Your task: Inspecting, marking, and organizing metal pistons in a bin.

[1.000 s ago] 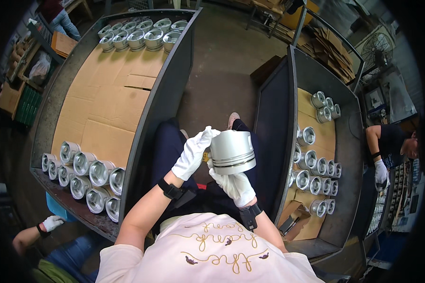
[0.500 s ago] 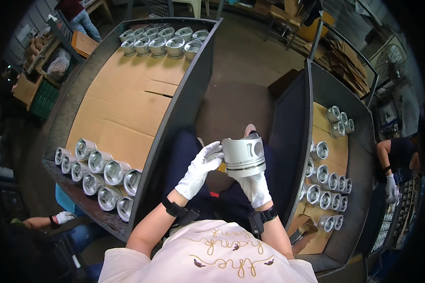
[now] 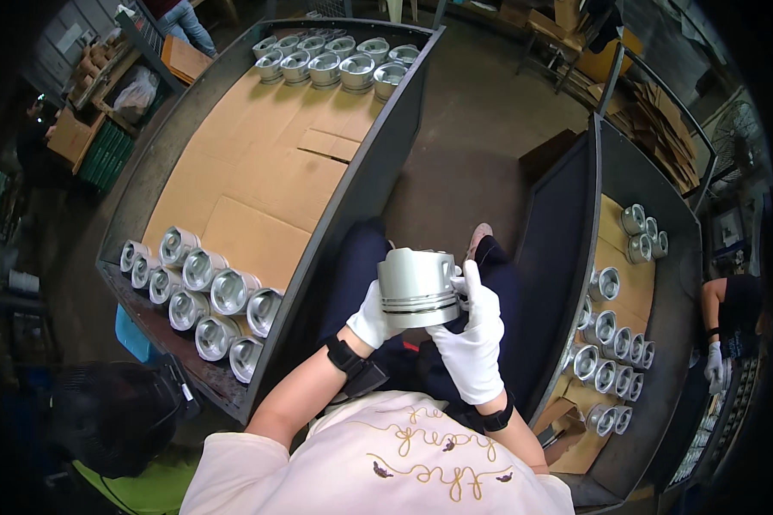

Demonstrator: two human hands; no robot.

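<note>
A silver metal piston (image 3: 416,283), grooved around its lower part, is held up in front of my body between both hands. My left hand (image 3: 373,319), in a white glove, supports it from the left and below, its fingers partly hidden behind the metal. On the other side, my right hand (image 3: 472,339), also gloved, grips the piston near its lower right, with the thumb or a finger raised along its side. Two black bins lined with cardboard flank me, both holding similar pistons.
In the left bin (image 3: 365,184), pistons (image 3: 325,69) stand in rows at the far end and more (image 3: 199,270) at the near end. The right bin (image 3: 558,232) holds several pistons (image 3: 605,326) and a small open carton (image 3: 563,425). Co-workers are at the left and right edges.
The piston has been turned in my hands, so its side hole now faces right. My left hand has gone lower beneath it; my right hand has moved up its right side. The view has shifted.
</note>
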